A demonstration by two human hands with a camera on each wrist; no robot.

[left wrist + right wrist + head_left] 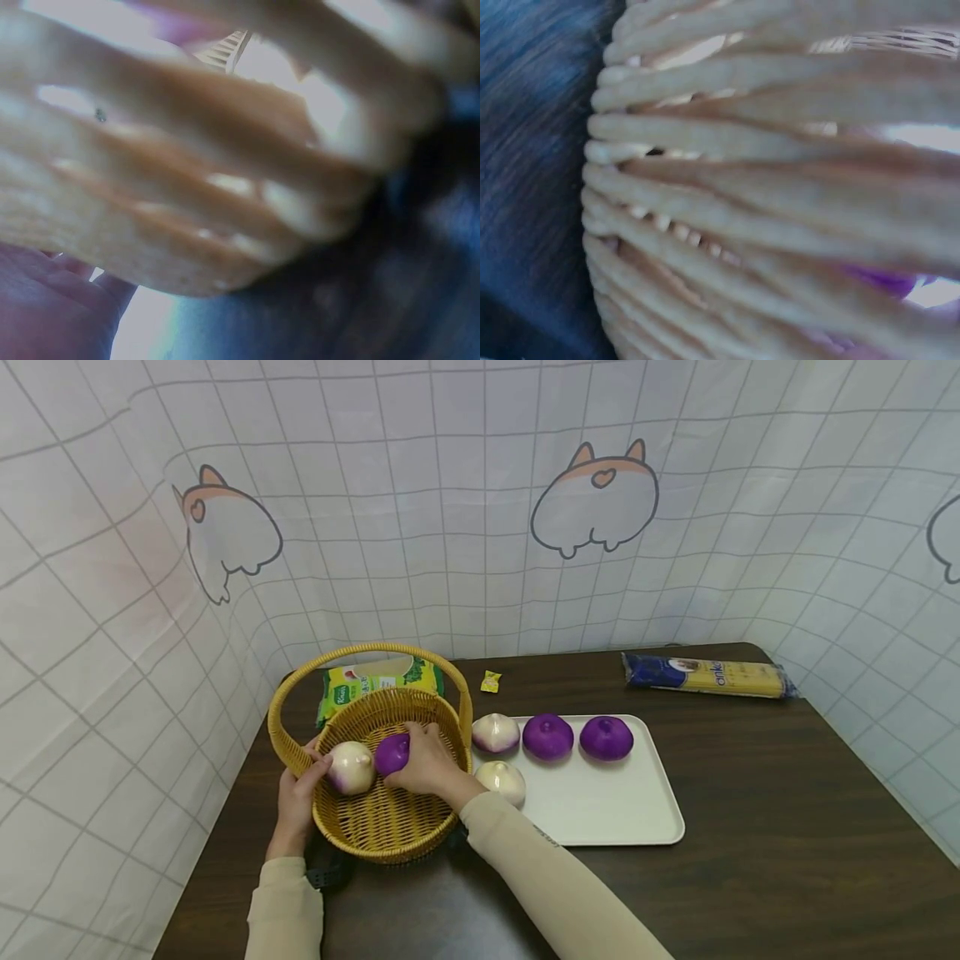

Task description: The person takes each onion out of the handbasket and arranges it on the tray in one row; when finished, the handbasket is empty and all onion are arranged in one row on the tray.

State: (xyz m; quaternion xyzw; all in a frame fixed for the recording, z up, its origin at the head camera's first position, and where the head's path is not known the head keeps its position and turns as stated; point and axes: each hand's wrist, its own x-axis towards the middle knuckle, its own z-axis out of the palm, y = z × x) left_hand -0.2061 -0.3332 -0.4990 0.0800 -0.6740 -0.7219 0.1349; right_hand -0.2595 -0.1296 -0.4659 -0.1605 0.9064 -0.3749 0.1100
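Note:
A yellow wicker basket (390,843) with a tall arched handle stands at the left of the table. My left hand (296,802) grips its left rim near the handle's foot. Reaching over the right side, my right hand (427,764) holds a purple turnip (392,754) inside the basket. Beside that turnip, a white turnip (351,768) with a purple base lies against the left wall. Both wrist views are filled by blurred basket weave (187,142); part of the left hand shows at the lower left of its own view, and purple (881,279) glints through the gaps in the right one.
Right of the basket, a white tray (600,810) bears two purple turnips (547,739) and two whitish ones (495,733). A green and yellow Knorr bag (352,685) lies behind the basket. Farther back are a small yellow packet (491,682) and a pasta pack (708,677).

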